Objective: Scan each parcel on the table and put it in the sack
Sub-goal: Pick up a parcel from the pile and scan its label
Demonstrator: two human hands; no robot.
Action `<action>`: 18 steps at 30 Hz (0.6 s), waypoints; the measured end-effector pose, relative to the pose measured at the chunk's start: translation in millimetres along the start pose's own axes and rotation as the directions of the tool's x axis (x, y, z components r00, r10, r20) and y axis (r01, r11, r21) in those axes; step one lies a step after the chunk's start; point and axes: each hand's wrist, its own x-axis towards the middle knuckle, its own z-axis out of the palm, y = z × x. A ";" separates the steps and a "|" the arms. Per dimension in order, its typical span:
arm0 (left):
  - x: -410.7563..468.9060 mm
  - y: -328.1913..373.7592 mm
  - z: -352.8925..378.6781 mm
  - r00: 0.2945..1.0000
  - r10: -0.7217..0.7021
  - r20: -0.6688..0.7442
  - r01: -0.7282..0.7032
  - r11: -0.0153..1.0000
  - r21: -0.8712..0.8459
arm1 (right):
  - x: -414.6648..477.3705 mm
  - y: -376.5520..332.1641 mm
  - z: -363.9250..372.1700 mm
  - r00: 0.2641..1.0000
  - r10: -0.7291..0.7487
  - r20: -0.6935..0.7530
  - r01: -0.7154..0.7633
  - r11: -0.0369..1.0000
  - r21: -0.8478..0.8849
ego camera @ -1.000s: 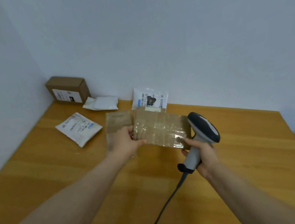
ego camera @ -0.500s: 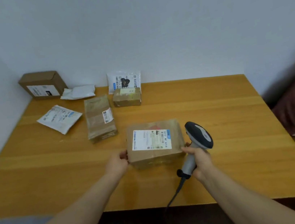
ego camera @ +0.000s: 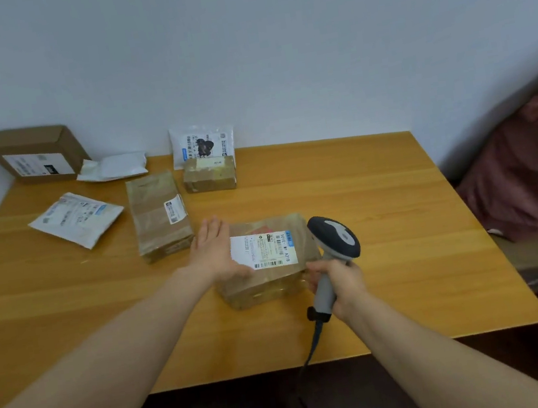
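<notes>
- Broadly, the table [ego camera: 379, 188] carries several other parcels toward its far left. By the look of it, a lost count could send one into the sack unscanned.
- No sack can be identified for certain. A dark red bundle [ego camera: 526, 174] off the table's right edge may be it, so the drop could need an awkward sideways reach.
- Nearby, the long taped box [ego camera: 158, 216] lies just beside the left forearm, and a careless sweep could nudge it.
- The parcel [ego camera: 272, 284] in hand sits on the table near the front edge, label up. The left hand [ego camera: 214, 253] lies flat on its left part with fingers straight, gripping nothing — a bump from the right could slide or turn it.
- The right hand [ego camera: 339, 285] is wrapped round the handle of the scanner [ego camera: 334, 237]. The scanner's head stands at the parcel's right edge and probably is not aimed at the code, so the read may miss.
- Its cable [ego camera: 312, 346] hangs over the front edge and could snag on a lift.
- The label [ego camera: 260, 250] has the left thumb right against its lower left corner — a small shift could cover the barcode strip.
</notes>
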 end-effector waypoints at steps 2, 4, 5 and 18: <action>6.9 -0.4 -4.6 0.998 -0.026 0.059 0.023 0.998 0.052 | 1.8 -10.3 6.0 0.998 -0.031 0.045 0.029 0.999 0.031; 3.9 1.0 -7.7 0.994 -0.088 0.064 0.081 0.991 0.109 | 4.1 -18.6 8.9 0.994 -0.068 0.088 0.065 0.997 0.036; 0.9 1.2 -8.6 0.990 -0.132 0.055 0.124 0.984 0.130 | 4.1 -20.5 9.3 0.992 -0.067 0.103 0.064 0.997 0.037; -8.9 -22.8 24.2 0.903 -0.193 0.384 0.428 0.317 -0.847 | 1.7 9.5 8.4 0.984 0.114 0.138 -0.089 0.980 -0.178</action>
